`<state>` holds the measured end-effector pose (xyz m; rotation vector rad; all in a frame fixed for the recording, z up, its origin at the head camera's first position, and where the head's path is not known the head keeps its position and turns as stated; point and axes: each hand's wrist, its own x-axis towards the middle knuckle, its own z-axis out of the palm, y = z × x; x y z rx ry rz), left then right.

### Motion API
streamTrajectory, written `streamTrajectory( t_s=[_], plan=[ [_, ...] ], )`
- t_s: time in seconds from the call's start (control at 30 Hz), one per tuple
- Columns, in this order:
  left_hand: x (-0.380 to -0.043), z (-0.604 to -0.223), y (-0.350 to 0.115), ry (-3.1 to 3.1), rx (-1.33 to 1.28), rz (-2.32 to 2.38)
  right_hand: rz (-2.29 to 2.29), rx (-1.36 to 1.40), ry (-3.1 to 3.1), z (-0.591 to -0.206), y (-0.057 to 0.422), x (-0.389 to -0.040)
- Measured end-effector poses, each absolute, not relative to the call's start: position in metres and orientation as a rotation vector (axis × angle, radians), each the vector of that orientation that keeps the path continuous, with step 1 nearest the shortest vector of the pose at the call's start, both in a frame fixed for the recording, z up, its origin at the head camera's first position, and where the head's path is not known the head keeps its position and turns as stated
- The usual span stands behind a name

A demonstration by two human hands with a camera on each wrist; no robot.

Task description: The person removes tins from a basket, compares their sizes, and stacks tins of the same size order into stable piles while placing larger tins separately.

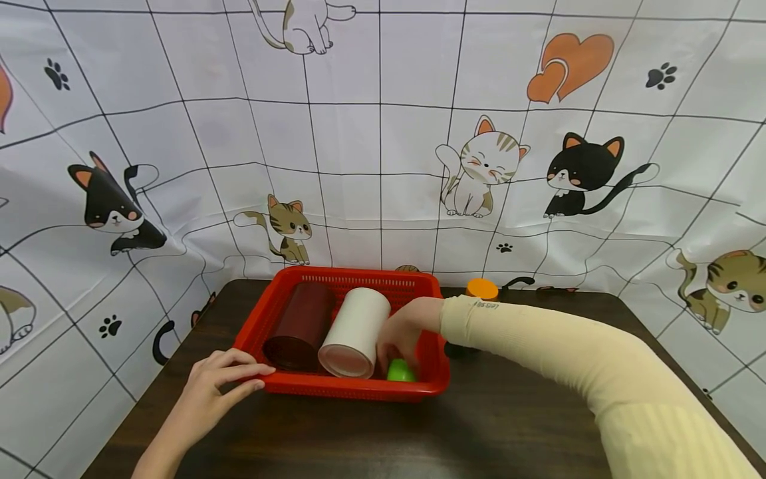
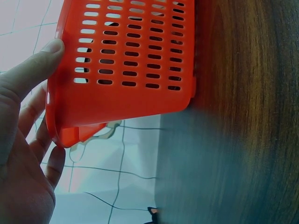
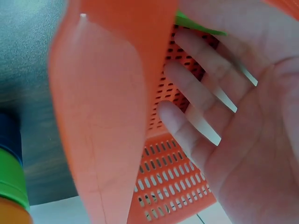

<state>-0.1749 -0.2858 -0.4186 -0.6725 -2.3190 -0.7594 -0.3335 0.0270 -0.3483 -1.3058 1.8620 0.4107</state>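
A red plastic basket [image 1: 353, 386] stands on the dark table. My left hand [image 1: 218, 382] holds its front left corner; in the left wrist view the thumb [image 2: 44, 60] lies outside the rim, the fingers behind it. A dark maroon cylinder [image 1: 302, 326] and a white cylinder [image 1: 356, 329] lie side by side inside. My right hand [image 1: 403, 329] reaches into the right part, with thumb and index at a small rounded green thing [image 1: 401, 370], seemingly pinching it. The other fingers are spread in the right wrist view. The green thing [image 3: 196, 24] is mostly hidden there.
Right of the basket, an orange-topped thing [image 1: 482, 289] is partly hidden by the right sleeve. In the right wrist view, blue, green [image 3: 11, 175] and orange parts stand beside the basket. A cat-print tiled sheet [image 1: 383, 133] hangs behind the table.
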Motion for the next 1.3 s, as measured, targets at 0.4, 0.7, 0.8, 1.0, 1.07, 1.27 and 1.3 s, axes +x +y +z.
streamTrajectory(
  t_s=[0.4,0.7,0.8,1.0,1.07,1.27,1.3],
  plan=[
    [-0.173,-0.419,-0.285,-2.337,-0.659,-0.761,0.366,-1.236,1.951,-0.336,0.037,-0.334],
    [-0.174,-0.420,-0.284,-2.344,-0.650,-0.755,0.330,-1.269,2.022,-0.325,0.046,-0.340],
    [-0.174,-0.419,-0.284,-2.353,-0.641,-0.755,0.299,-1.241,2.070,-0.320,0.049,-0.340],
    [-0.174,-0.418,-0.284,-2.336,-0.658,-0.766,0.269,-1.196,2.175,-0.305,0.058,-0.342],
    [-0.175,-0.418,-0.284,-2.321,-0.673,-0.765,0.254,-1.195,2.208,-0.300,0.061,-0.342],
    [-0.176,-0.418,-0.285,-2.309,-0.692,-0.760,0.192,-1.250,2.271,-0.283,0.074,-0.345],
    [-0.176,-0.418,-0.286,-2.309,-0.695,-0.764,0.170,-1.253,2.281,-0.280,0.077,-0.345]
  ],
)
